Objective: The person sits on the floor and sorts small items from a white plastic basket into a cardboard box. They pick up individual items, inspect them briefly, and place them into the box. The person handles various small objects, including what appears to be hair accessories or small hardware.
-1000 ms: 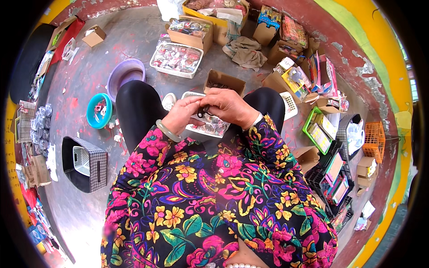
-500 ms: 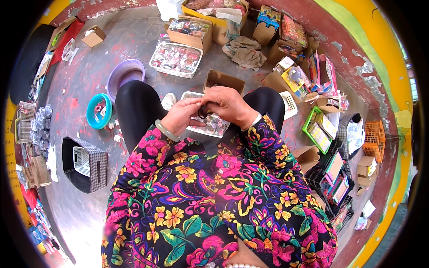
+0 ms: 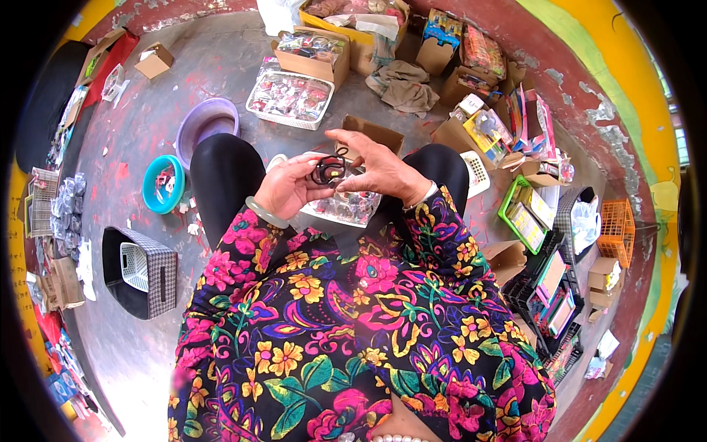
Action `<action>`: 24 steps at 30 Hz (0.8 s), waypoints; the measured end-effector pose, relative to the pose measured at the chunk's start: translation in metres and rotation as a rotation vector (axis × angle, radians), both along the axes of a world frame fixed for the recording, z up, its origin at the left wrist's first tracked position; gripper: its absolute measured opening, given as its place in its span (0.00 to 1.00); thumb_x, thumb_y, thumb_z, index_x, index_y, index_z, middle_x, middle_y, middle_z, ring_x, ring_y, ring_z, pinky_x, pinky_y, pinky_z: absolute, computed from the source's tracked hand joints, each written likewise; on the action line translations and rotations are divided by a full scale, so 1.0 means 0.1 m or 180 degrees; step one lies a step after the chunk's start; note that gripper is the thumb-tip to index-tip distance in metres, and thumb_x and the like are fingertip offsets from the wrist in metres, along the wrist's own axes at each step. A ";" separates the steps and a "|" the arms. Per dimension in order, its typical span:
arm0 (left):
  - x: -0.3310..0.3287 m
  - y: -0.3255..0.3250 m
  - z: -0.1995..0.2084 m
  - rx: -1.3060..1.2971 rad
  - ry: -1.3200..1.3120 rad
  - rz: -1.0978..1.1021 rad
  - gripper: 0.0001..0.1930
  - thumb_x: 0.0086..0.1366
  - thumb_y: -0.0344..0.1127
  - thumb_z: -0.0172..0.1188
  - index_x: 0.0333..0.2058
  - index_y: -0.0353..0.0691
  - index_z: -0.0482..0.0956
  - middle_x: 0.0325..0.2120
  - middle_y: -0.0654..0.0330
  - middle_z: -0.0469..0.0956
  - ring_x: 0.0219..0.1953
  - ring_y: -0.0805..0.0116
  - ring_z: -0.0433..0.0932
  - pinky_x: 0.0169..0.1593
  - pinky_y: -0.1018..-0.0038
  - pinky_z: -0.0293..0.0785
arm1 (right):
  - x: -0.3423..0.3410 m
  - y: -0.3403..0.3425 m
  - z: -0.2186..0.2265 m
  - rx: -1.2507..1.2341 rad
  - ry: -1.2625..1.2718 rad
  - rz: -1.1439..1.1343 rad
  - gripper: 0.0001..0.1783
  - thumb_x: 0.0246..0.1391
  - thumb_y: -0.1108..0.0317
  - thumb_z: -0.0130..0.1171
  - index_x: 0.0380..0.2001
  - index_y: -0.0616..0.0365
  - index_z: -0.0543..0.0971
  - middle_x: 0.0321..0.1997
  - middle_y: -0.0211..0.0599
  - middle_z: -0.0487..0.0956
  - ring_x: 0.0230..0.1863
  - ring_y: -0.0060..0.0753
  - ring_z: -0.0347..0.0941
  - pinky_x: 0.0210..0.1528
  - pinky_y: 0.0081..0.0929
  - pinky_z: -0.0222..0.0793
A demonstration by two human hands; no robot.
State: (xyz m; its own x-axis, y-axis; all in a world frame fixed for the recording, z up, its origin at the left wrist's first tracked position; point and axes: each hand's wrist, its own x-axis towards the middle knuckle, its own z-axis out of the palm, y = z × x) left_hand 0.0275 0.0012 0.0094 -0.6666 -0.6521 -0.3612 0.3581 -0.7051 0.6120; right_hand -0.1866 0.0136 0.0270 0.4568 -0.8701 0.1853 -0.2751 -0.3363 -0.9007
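Between the thumb and fingers of my left hand (image 3: 286, 190) is a small bundle of thin black cord (image 3: 328, 171), looped and coiled, with a tiny yellowish spot on it. One loop sticks up toward my right hand (image 3: 387, 174), whose thumb and fingers are spread apart beside the bundle. Whether a fingertip touches the cord is hard to tell. Below both hands, between my knees, a white plastic basket (image 3: 313, 209) holds many small clear-wrapped pieces. Just beyond my right hand stands an open cardboard box (image 3: 387, 137), partly covered by the fingers.
A purple basin (image 3: 184, 132) and a turquoise basin (image 3: 149, 193) stand left of my knee. Ahead is another white basket (image 3: 291, 122) of wrapped pieces. Cardboard boxes, a green tray (image 3: 508, 202) and a black crate (image 3: 549, 324) line the right side. A checked bin (image 3: 163, 283) sits left.
My hands have moved apart from being pressed together. The right fingers have opened and lifted off, and the black cord bundle now shows in my left hand.
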 end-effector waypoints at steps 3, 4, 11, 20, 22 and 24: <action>0.01 -0.01 0.05 0.0014 -0.0031 -0.0138 0.15 0.65 0.33 0.43 0.48 0.33 0.69 0.39 0.53 0.76 0.38 0.62 0.78 0.40 0.71 0.78 | 0.02 0.00 -0.09 0.0799 -0.0581 0.0065 0.33 0.37 0.72 0.66 0.51 0.55 0.69 0.43 0.37 0.74 0.45 0.29 0.70 0.44 0.23 0.67; 0.01 -0.01 0.06 0.0026 -0.0058 -0.0171 0.15 0.65 0.33 0.44 0.48 0.33 0.69 0.39 0.53 0.76 0.38 0.61 0.78 0.39 0.71 0.79 | 0.02 0.01 -0.10 0.1167 -0.0843 0.0092 0.30 0.38 0.73 0.65 0.49 0.56 0.71 0.40 0.35 0.75 0.42 0.27 0.71 0.43 0.21 0.67; -0.01 0.02 0.08 -0.0035 -0.0249 -0.0092 0.14 0.66 0.34 0.43 0.45 0.31 0.68 0.36 0.51 0.77 0.38 0.56 0.79 0.38 0.73 0.79 | 0.03 0.01 -0.09 0.0874 -0.0911 -0.0147 0.16 0.41 0.76 0.63 0.37 0.60 0.78 0.29 0.29 0.74 0.35 0.20 0.69 0.39 0.18 0.66; -0.03 0.02 0.03 0.0137 -0.0367 -0.0199 0.13 0.66 0.33 0.43 0.44 0.32 0.69 0.34 0.52 0.77 0.38 0.57 0.79 0.36 0.73 0.80 | 0.04 0.01 -0.09 -0.0429 -0.0313 0.0025 0.10 0.40 0.78 0.60 0.30 0.60 0.79 0.30 0.36 0.76 0.36 0.34 0.73 0.39 0.23 0.68; -0.01 0.02 0.02 0.0183 -0.0375 -0.0182 0.12 0.66 0.33 0.43 0.44 0.33 0.69 0.33 0.53 0.77 0.37 0.59 0.79 0.35 0.72 0.80 | 0.04 0.01 -0.08 -0.0707 -0.0139 0.0183 0.10 0.39 0.78 0.59 0.30 0.60 0.79 0.30 0.37 0.76 0.36 0.37 0.73 0.38 0.25 0.68; -0.01 0.01 0.02 0.0197 -0.0413 -0.0196 0.12 0.66 0.32 0.43 0.44 0.33 0.69 0.33 0.55 0.77 0.36 0.62 0.79 0.35 0.72 0.80 | 0.04 0.02 -0.09 -0.0930 0.0046 0.0294 0.10 0.39 0.78 0.58 0.30 0.60 0.79 0.31 0.38 0.76 0.36 0.39 0.73 0.39 0.27 0.68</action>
State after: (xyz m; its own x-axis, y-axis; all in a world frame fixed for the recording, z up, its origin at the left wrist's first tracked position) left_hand 0.0261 0.0026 0.0109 -0.6498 -0.5852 -0.4851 0.2338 -0.7612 0.6050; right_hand -0.1825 0.0153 0.0179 0.5358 -0.7356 0.4145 -0.2434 -0.6047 -0.7584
